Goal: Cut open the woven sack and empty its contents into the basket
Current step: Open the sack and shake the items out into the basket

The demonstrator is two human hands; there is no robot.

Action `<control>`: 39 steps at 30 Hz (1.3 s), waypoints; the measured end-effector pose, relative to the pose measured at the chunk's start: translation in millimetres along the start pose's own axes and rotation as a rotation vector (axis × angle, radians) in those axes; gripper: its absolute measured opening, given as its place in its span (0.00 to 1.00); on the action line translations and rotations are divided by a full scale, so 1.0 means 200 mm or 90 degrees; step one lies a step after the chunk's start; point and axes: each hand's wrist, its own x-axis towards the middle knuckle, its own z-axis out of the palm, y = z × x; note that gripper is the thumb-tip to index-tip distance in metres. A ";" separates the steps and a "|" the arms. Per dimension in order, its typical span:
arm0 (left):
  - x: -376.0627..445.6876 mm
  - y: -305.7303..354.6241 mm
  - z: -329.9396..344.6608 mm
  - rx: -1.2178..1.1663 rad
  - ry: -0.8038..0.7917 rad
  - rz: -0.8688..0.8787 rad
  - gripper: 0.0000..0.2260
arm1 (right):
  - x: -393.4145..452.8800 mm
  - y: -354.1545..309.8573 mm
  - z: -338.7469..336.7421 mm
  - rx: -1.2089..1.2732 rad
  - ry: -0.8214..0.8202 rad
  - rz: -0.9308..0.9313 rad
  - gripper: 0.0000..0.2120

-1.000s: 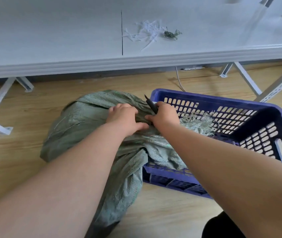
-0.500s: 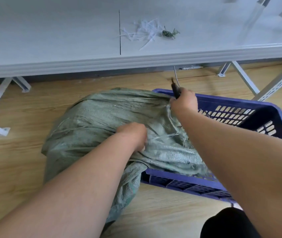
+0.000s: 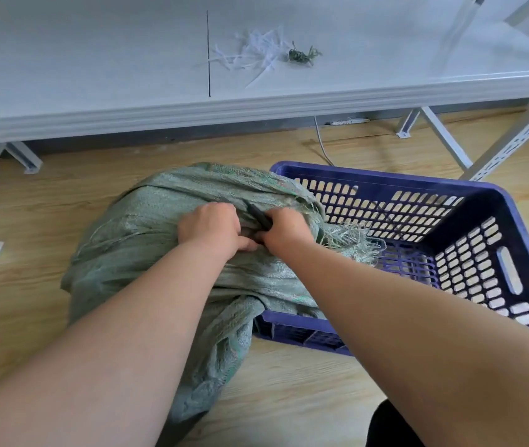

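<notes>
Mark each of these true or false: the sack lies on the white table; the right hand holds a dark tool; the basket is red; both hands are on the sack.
1. The green woven sack lies on the white table. False: it sits on the wooden floor, draped over the basket's rim.
2. The right hand holds a dark tool. True.
3. The basket is red. False: it is blue-purple.
4. Both hands are on the sack. True: the left hand grips the fabric beside the right.
</notes>
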 end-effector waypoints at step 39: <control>0.12 -1.21 0.28 -0.783 0.008 -0.645 0.34 | -0.14 -0.69 0.25 0.057 -0.054 -0.156 0.08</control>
